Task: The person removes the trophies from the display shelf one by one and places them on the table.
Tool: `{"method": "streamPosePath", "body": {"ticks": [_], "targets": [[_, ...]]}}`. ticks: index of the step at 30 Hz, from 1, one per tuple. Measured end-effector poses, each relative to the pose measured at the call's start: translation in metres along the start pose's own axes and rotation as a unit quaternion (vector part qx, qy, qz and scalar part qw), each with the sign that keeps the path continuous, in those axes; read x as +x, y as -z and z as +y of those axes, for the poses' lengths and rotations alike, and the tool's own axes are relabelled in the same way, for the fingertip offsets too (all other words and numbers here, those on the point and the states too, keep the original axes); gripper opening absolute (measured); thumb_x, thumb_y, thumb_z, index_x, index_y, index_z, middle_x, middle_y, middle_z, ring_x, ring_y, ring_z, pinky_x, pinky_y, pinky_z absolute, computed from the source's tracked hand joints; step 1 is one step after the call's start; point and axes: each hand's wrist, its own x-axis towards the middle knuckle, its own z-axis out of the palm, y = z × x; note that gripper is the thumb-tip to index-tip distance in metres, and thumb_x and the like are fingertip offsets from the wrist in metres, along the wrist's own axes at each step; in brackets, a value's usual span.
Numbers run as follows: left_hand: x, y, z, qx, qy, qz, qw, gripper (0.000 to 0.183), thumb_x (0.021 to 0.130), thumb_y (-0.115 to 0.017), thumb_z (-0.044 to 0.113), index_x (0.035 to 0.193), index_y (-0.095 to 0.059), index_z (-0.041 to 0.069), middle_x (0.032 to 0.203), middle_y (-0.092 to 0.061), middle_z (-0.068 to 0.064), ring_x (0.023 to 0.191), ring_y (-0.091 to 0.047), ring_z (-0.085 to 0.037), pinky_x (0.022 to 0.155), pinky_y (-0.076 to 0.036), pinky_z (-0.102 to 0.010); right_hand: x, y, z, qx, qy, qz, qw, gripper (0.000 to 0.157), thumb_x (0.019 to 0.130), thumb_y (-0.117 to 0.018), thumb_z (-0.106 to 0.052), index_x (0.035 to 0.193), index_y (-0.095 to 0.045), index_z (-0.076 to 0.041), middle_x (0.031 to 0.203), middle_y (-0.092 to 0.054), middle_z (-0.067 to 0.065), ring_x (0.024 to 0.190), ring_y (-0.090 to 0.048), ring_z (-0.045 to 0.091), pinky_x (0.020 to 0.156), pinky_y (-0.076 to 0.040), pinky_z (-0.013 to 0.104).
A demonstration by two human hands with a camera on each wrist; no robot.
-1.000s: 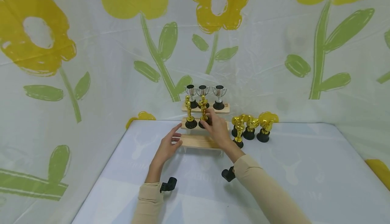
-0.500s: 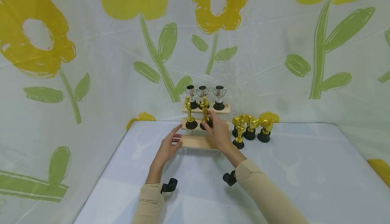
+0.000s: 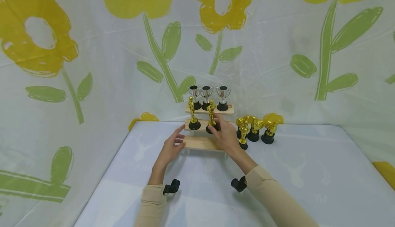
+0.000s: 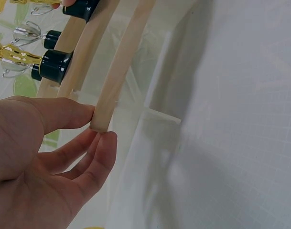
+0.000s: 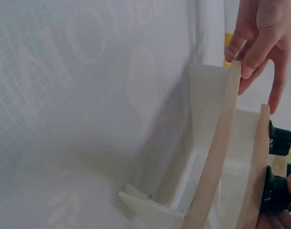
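A three-tier wooden display stand [image 3: 200, 143] stands against the flowered backdrop. My left hand [image 3: 168, 148] pinches the left end of its lowest shelf [image 4: 117, 76], thumb on one face and fingertips on the other. On the middle shelf, my right hand [image 3: 227, 138] holds a gold figurine trophy [image 3: 211, 113] by its black base [image 5: 275, 190], which is right at the board. To the left on that shelf, a second gold figurine trophy [image 3: 192, 112] stands upright. Three silver cup trophies, one of them a silver cup [image 3: 223, 96], line the top shelf.
Right of the stand, several gold trophies are grouped on the table [image 3: 296, 186]: a slim gold figurine [image 3: 243, 135] in front, and a gold trophy [image 3: 268, 131] at the far right of the group. The flowered backdrop [image 3: 265, 48] rises right behind the table.
My right hand has shifted a little to the right along the middle shelf with the gold figurine trophy, widening the gap to the left one. My left hand stays at the lowest shelf's end.
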Motion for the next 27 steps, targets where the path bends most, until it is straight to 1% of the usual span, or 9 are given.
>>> {"method": "streamPosePath", "body": {"ticks": [4,9,13,16,20,22,25,27], "targets": [[0.0,-0.001,0.002,0.0,0.006,0.001,1.0,0.071,0.091,-0.063,0.001,0.151,-0.038,0.029,0.124,-0.063,-0.018,0.11,-0.064,-0.03,0.09,-0.057,-0.043,-0.003,0.006,0.003,0.008,0.003,-0.011,1.0,0.045,0.089,-0.072,-0.021,0.129,-0.054,-0.011,0.112,-0.074,0.011,0.097,-0.073,0.026,0.081,-0.06,0.041],[0.0,-0.001,0.003,0.006,0.012,0.002,0.9999,0.072,0.09,-0.064,0.001,0.151,-0.038,0.028,0.125,-0.062,-0.018,0.11,-0.064,-0.031,0.091,-0.057,-0.044,-0.007,0.014,0.006,0.018,0.003,-0.022,1.0,0.048,0.09,-0.071,-0.023,0.133,-0.053,-0.01,0.114,-0.073,0.012,0.099,-0.072,0.028,0.084,-0.059,0.043],[0.0,-0.001,0.003,0.013,0.02,0.001,0.9997,0.072,0.091,-0.064,0.002,0.151,-0.037,0.029,0.125,-0.062,-0.016,0.11,-0.064,-0.03,0.091,-0.057,-0.043,-0.01,0.019,0.007,0.026,0.01,-0.027,0.999,0.044,0.09,-0.071,-0.021,0.129,-0.055,-0.009,0.113,-0.073,0.014,0.1,-0.072,0.029,0.084,-0.06,0.041],[0.0,0.0,0.002,0.011,0.02,0.001,0.9997,0.071,0.091,-0.063,0.002,0.151,-0.037,0.029,0.125,-0.062,-0.016,0.109,-0.065,-0.029,0.091,-0.057,-0.044,-0.013,0.023,0.008,0.037,0.013,-0.035,0.999,0.04,0.09,-0.071,-0.02,0.125,-0.055,-0.009,0.112,-0.073,0.015,0.099,-0.072,0.029,0.083,-0.06,0.039],[0.0,0.0,0.002,0.008,0.017,-0.001,0.9998,0.071,0.091,-0.063,0.001,0.151,-0.037,0.03,0.125,-0.062,-0.017,0.11,-0.065,-0.03,0.091,-0.057,-0.044,-0.017,0.028,0.009,0.054,0.011,-0.042,0.998,0.041,0.089,-0.071,-0.02,0.125,-0.055,-0.009,0.112,-0.073,0.016,0.099,-0.072,0.029,0.083,-0.06,0.038],[0.0,0.0,0.001,0.007,0.022,-0.002,0.9997,0.072,0.091,-0.063,0.002,0.151,-0.037,0.031,0.126,-0.062,-0.016,0.11,-0.064,-0.03,0.092,-0.057,-0.044,-0.02,0.031,0.01,0.064,0.011,-0.043,0.997,0.04,0.089,-0.072,-0.019,0.124,-0.055,-0.008,0.112,-0.073,0.017,0.099,-0.073,0.03,0.083,-0.06,0.038],[0.0,-0.001,0.0,0.006,0.022,-0.003,0.9997,0.071,0.091,-0.064,0.002,0.151,-0.037,0.031,0.126,-0.062,-0.016,0.11,-0.064,-0.03,0.092,-0.057,-0.043,-0.023,0.035,0.011,0.073,0.015,-0.044,0.996,0.039,0.089,-0.072,-0.019,0.123,-0.056,-0.008,0.111,-0.073,0.018,0.098,-0.073,0.03,0.083,-0.06,0.037],[0.0,-0.001,0.0,0.004,0.016,-0.002,0.9999,0.071,0.091,-0.064,0.001,0.151,-0.038,0.03,0.125,-0.062,-0.017,0.11,-0.065,-0.03,0.091,-0.057,-0.043,-0.026,0.038,0.012,0.074,0.016,-0.045,0.996,0.038,0.089,-0.071,-0.02,0.122,-0.056,-0.009,0.111,-0.073,0.017,0.099,-0.073,0.029,0.083,-0.06,0.036]]}}
